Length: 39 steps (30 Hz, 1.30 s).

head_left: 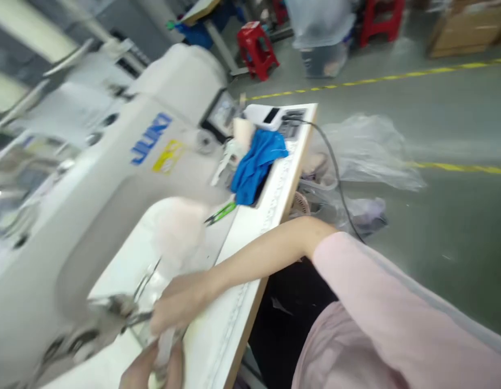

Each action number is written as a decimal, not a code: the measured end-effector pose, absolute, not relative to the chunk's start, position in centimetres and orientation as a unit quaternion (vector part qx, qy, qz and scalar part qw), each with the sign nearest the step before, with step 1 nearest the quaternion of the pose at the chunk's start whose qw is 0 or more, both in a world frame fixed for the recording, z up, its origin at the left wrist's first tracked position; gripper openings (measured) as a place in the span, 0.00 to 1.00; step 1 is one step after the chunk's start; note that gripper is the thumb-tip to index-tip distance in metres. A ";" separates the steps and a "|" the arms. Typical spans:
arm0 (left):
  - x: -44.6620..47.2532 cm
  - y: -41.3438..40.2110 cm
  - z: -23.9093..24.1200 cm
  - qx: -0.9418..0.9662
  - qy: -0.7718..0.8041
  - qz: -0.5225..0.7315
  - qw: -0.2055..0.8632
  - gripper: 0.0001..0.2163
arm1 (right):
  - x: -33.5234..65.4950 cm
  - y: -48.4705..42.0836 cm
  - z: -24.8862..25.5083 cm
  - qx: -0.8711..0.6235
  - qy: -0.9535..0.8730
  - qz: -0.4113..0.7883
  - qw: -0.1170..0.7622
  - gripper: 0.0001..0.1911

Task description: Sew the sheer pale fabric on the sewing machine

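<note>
A large white sewing machine (112, 156) marked JUKI stands on the left, its needle area low in the head view. My right hand (181, 302) is beside the presser foot (139, 319), low over the bed. Its fingers are curled down and blurred, and what they grip is hidden. Just below it, my left hand (142, 370) pinches a small whitish strip (166, 346) between thumb and finger. The two hands nearly touch. Behind them on the bed lies a pale, blurred piece of fabric (181, 227).
Green thread snips (221, 213) and a blue cloth (260, 162) lie farther back on the white table (254, 227). A black cable (335, 162) hangs over its edge. Clear plastic bags (367, 151) lie on the floor, and a red stool (257, 49) stands beyond.
</note>
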<state>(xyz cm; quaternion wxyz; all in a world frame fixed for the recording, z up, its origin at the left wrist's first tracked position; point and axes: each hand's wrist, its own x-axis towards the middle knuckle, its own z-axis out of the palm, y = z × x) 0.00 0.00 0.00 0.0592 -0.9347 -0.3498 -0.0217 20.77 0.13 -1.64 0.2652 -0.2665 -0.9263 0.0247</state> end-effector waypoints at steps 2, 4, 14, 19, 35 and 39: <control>-2.0 -2.6 -0.4 -0.897 -0.413 -0.102 0.119 0.06 | 20.1 0.3 -2.2 -0.297 -0.920 0.084 0.240 0.13; -2.5 -3.8 -1.0 -0.900 -0.404 -0.129 0.098 0.03 | 19.3 0.4 -2.6 -0.286 -0.927 0.102 0.219 0.12; -3.2 -4.2 -1.5 -0.870 -0.453 -0.192 0.029 0.09 | 17.9 -0.4 -2.4 -0.363 -0.905 0.143 0.169 0.08; -3.4 -3.6 -0.9 -0.877 -0.444 -0.183 0.005 0.10 | 17.4 -0.1 -1.5 -0.325 -0.922 0.122 0.174 0.06; -3.8 0.9 0.2 -0.826 -0.473 -0.150 -0.267 0.09 | 17.0 1.4 -2.9 -0.312 -0.866 -0.018 0.391 0.11; -3.9 1.0 0.9 -0.798 -0.471 -0.166 -0.337 0.14 | 16.7 1.6 -2.8 -0.331 -0.862 0.019 0.383 0.15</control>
